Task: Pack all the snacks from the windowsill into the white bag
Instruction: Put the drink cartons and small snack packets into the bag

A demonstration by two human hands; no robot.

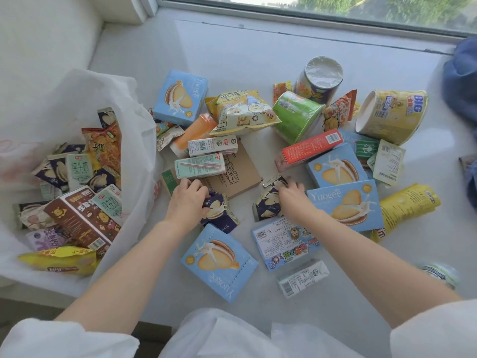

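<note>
Hands down among the snacks — left hand (187, 196) curled round a dark purple biscuit packet (218, 211), right hand (291, 193) clutching another purple packet (267, 206). Just beyond the left knuckles lies a mint milk carton (200, 166); beside the right wrist, a blue Yuogee box (347, 205). Far left of both grips, the white bag (77, 99) gapes open, already holding snacks.
</note>
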